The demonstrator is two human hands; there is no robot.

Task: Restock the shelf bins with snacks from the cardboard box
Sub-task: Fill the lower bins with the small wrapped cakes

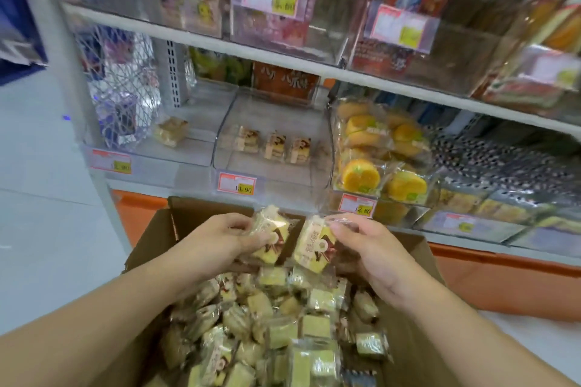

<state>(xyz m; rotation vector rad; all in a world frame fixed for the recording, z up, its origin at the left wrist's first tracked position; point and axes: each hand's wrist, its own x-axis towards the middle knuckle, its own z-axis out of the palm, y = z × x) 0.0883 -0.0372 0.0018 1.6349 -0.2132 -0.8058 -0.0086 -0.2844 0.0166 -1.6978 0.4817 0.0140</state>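
An open cardboard box [418,261] sits below me, filled with several clear-wrapped yellow cake snacks [276,333]. My left hand [220,239] grips a wrapped snack [272,237] above the far end of the box. My right hand [374,248] pinches a second wrapped snack [316,245] by its wrapper beside it. Straight ahead, the clear middle shelf bin [267,166] holds a few of the same snacks in a row.
The left bin [176,148] holds one wrapped cake. The right bin [377,154] is piled with orange sponge cakes. Price tags [237,184] line the bin fronts. Upper shelves carry more clear bins with packets. An orange shelf base [503,280] runs behind the box.
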